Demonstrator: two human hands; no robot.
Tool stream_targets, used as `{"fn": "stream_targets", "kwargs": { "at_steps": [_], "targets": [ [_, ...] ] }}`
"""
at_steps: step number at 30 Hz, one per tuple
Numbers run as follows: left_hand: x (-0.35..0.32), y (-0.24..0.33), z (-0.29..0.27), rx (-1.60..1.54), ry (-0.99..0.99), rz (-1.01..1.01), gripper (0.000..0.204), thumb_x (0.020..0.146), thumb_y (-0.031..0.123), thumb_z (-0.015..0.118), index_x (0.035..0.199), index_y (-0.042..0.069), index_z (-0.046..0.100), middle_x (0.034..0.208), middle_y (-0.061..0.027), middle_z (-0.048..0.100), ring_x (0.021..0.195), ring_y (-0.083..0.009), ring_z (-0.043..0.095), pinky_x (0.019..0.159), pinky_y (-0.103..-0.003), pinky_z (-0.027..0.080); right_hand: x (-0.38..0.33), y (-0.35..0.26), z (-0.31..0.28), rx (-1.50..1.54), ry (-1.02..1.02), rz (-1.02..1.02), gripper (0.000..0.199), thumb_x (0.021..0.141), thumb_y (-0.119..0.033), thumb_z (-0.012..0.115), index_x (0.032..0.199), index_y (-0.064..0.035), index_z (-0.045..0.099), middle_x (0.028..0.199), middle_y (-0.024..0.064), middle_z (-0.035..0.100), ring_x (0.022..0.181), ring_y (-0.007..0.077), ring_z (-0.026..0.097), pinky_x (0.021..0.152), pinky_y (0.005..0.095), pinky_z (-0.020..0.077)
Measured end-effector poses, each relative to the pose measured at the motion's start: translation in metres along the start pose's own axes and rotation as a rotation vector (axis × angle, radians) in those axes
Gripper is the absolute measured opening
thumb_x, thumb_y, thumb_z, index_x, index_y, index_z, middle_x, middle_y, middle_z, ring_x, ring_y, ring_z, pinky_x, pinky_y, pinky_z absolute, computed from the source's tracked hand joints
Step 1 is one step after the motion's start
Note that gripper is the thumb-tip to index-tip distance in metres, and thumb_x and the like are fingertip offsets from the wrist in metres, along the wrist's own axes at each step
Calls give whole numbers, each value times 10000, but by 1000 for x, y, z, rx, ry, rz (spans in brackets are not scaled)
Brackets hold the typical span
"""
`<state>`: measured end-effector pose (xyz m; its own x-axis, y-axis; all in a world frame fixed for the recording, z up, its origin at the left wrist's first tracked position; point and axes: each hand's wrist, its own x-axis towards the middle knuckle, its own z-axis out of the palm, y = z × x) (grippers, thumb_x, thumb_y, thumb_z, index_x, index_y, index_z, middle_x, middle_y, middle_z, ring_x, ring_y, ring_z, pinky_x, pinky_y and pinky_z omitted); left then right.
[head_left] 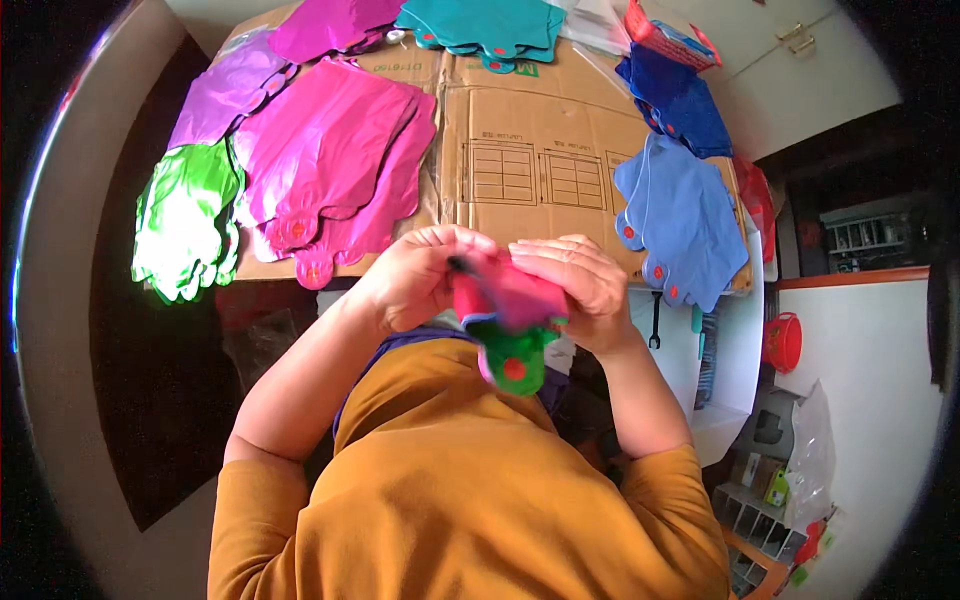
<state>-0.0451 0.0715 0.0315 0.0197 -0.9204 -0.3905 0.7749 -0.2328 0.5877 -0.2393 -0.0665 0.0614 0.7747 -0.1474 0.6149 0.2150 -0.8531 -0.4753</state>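
Close in front of my body, both hands hold a small folded bundle of foil balloons [505, 300], pink on top with a green rounded tab and a red dot hanging below. My left hand [418, 275] pinches its left side, where a dark strip is blurred by motion. My right hand [582, 285] wraps round its right side, fingers over the top edge. Ahead lie flat, shiny foil balloons in piles: pink [320, 150] and bright green [188, 222] at the left, light blue [682, 220] at the right.
A flattened cardboard box [535, 110] covers the table. Purple [225, 90], magenta [325, 25], teal [485, 28] and dark blue [680, 100] piles line its far side. To the right are a white box [735, 390] and a red basket [783, 342].
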Motion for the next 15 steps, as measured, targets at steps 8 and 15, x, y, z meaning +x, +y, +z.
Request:
{"fn": "stream_targets", "kwargs": {
  "at_steps": [8,15],
  "targets": [
    [-24,-8,10,242,-160,97,405,956,237,673,1288,19,594,1162,-89,673,974,-159,662,831,-362,562,-24,-6,10,923,24,914,190,913,-77,696,1088,-11,729,982,28,735,892,102,649,854,285,510],
    [-26,-7,29,592,120,211,222,959,134,679,1122,-17,697,952,-2,709,814,-38,609,732,-233,528,-17,-26,4,1204,-60,1023,281,913,-86,692,1178,8,689,1119,47,712,980,115,645,921,294,497]
  ]
}}
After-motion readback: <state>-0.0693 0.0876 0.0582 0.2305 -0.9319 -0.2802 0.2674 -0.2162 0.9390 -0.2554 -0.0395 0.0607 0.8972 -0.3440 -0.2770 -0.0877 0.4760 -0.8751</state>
